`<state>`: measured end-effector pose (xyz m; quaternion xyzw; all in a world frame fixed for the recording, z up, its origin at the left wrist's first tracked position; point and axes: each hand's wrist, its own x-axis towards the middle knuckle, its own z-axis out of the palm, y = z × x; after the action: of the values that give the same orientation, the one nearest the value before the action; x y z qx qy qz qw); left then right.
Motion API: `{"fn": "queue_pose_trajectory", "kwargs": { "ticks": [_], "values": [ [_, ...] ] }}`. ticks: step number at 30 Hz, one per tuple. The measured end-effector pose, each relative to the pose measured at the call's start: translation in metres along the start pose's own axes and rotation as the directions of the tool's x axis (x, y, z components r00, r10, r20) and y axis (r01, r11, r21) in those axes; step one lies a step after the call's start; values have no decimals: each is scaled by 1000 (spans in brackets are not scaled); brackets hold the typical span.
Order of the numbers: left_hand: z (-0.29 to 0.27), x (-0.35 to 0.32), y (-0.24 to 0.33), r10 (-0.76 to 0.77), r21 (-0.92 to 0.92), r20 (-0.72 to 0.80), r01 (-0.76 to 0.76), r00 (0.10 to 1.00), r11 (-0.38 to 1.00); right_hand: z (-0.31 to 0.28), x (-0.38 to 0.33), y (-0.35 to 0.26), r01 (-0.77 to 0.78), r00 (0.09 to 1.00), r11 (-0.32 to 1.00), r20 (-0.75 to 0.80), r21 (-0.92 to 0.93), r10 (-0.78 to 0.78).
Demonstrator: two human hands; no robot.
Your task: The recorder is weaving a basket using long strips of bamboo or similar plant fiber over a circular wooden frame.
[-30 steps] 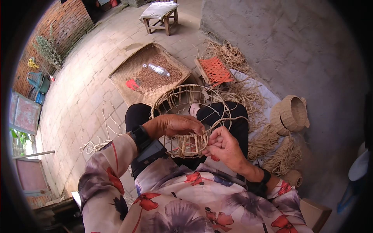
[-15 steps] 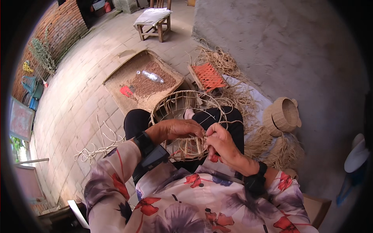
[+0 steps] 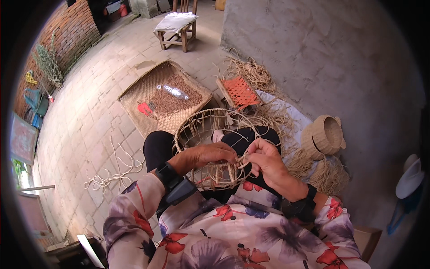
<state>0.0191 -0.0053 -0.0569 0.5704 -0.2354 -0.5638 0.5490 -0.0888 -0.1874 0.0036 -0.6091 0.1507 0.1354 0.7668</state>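
A half-made basket frame (image 3: 215,148), round and open like a cage of thin strips, rests on the person's lap. Everything here is told from that frame.

The left hand (image 3: 210,154) lies on the near rim of the frame, with its grip pressed together on the woven part there. The right hand (image 3: 266,163) is just beside it, on the right side of the frame. Its grip pinches a thin pale strip (image 3: 244,160) that runs into the weave. The two hands almost touch.

Behind the frame, on the brick floor, lies a big flat woven tray (image 3: 134,96). Brown grain is spread in it. A clear plastic bottle (image 3: 175,92) lies on its side in the grain, and a small flat red packet (image 3: 144,108) lies near the tray's front edge.

Behind and to the right of the frame is a small stool with an orange woven seat (image 3: 241,92), with a heap of loose straw (image 3: 251,71) beside it. To the right of the frame stands a finished small basket (image 3: 327,134), tipped on its side. To the left of the frame, loose pale strips (image 3: 114,172) curl on the floor. Far behind, a wooden chair (image 3: 177,29) carries a folded white cloth.
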Motion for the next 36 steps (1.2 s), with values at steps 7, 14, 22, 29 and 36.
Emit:
{"fn": "queue_pose_trajectory", "kwargs": {
  "ticks": [7,14,22,29,36],
  "values": [
    [0,-5,1,-98,-139,-31,93,995,986,-20,-14,0,-338,925,940,199,44,323],
    [32,-29,31,85,278,-365,21,927,960,-31,-11,6,-299,877,951,371,-76,305],
    [55,-36,40,168,508,-483,118,859,853,-28,-11,18,-28,946,989,317,-147,74],
    [51,-37,33,168,476,-446,74,879,876,-34,-10,16,-72,930,997,363,38,53],
    [50,-38,24,211,497,-405,20,890,868,-34,-1,20,-108,930,967,366,231,17]
  ]
}}
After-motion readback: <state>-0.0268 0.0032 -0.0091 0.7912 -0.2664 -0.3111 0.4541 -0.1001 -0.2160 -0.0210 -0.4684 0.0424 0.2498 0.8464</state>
